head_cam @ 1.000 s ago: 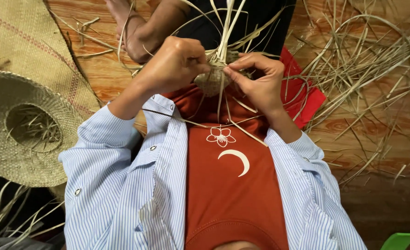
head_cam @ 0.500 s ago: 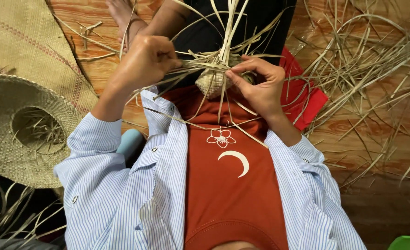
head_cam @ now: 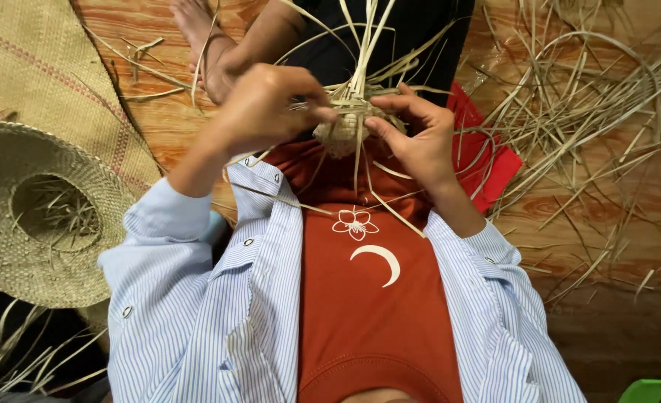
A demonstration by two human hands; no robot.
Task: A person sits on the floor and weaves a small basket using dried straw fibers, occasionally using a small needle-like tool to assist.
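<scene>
Seen from above, a striped shirt over an orange top filled the foreground. Beyond it, the left hand [head_cam: 259, 112] had moved back in and pinched straw strands against a small woven piece [head_cam: 343, 128] (held above the lap), which the right hand [head_cam: 420, 138] gripped. A woven hat [head_cam: 17, 261] lay left, loose straw [head_cam: 591, 112] farther right on the floor [head_cam: 621, 224].

A small woven straw piece [head_cam: 343, 130], pale tan and rounded, sits mid-scene between both hands, held above the lap. Loose straw strips [head_cam: 362, 52] fan out from its top, several rising far, others trailing down near.
</scene>
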